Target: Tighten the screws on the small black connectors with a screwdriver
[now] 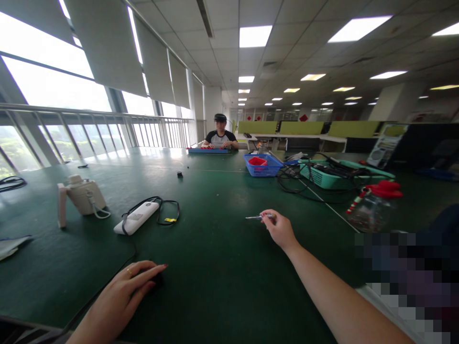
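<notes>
Right hand pinching a small screwdriver, left hand laid over a dark object, grasp unclear, corded white box beyond it, red-lidded jar right of the screwdriver

A small screwdriver in right hand, left hand on dark object

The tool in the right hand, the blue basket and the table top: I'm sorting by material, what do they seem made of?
Tool: thin shaft glints silver, likely metal; handle mostly hidden by the right hand. Blue basket: latticed walls, even colour, probably moulded plastic. Table top: dark green, matte, perhaps a rubber mat.
</notes>
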Demonstrator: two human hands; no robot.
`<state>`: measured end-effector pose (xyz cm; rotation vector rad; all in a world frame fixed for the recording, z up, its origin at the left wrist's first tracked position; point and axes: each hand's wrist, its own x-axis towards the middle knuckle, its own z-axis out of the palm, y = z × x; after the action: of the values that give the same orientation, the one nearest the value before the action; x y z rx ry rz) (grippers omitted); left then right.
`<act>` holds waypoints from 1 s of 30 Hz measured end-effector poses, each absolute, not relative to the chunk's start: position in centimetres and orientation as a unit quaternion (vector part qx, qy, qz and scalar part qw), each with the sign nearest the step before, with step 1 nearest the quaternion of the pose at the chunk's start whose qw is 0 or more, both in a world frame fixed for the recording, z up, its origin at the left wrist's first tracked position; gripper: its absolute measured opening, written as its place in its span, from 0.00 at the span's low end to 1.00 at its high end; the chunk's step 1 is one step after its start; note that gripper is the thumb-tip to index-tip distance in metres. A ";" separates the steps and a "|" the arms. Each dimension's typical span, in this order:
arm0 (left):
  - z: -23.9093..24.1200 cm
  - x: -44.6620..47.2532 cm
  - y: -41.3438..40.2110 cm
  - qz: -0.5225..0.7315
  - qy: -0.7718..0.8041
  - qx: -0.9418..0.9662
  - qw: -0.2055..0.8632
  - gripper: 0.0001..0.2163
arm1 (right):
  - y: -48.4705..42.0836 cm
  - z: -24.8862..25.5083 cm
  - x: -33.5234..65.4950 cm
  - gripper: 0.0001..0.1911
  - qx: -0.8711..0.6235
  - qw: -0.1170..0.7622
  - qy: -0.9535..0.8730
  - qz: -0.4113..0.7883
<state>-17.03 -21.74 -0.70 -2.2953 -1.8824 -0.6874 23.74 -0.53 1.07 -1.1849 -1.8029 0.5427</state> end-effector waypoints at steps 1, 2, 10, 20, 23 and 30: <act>-0.6 -16.9 -21.7 -0.223 -0.621 -0.750 0.052 0.16 | -0.5 1.1 23.7 0.15 -0.479 0.444 -0.726 0.213; -0.6 -16.7 -21.6 -0.222 -0.624 -0.747 0.056 0.16 | -0.5 1.1 23.7 0.15 -0.481 0.447 -0.725 0.207; -0.7 -15.5 -21.4 -0.191 -0.621 -0.755 0.085 0.17 | -0.6 1.1 23.8 0.15 -0.477 0.446 -0.726 0.216; -3.6 -19.4 -20.9 -0.255 -0.682 -0.674 0.124 0.21 | -0.6 0.9 23.8 0.15 -0.476 0.439 -0.728 0.223; -4.4 -20.6 -20.6 -0.235 -0.691 -0.674 0.117 0.22 | -0.6 0.9 23.8 0.15 -0.477 0.436 -0.730 0.222; -3.8 -20.4 -20.3 -0.199 -0.689 -0.691 0.086 0.22 | -0.6 1.1 23.8 0.15 -0.479 0.438 -0.732 0.206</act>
<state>-20.39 -20.29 -3.81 -2.0608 -2.0548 -0.5933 23.77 -0.56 1.07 -1.1917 -1.8190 0.5123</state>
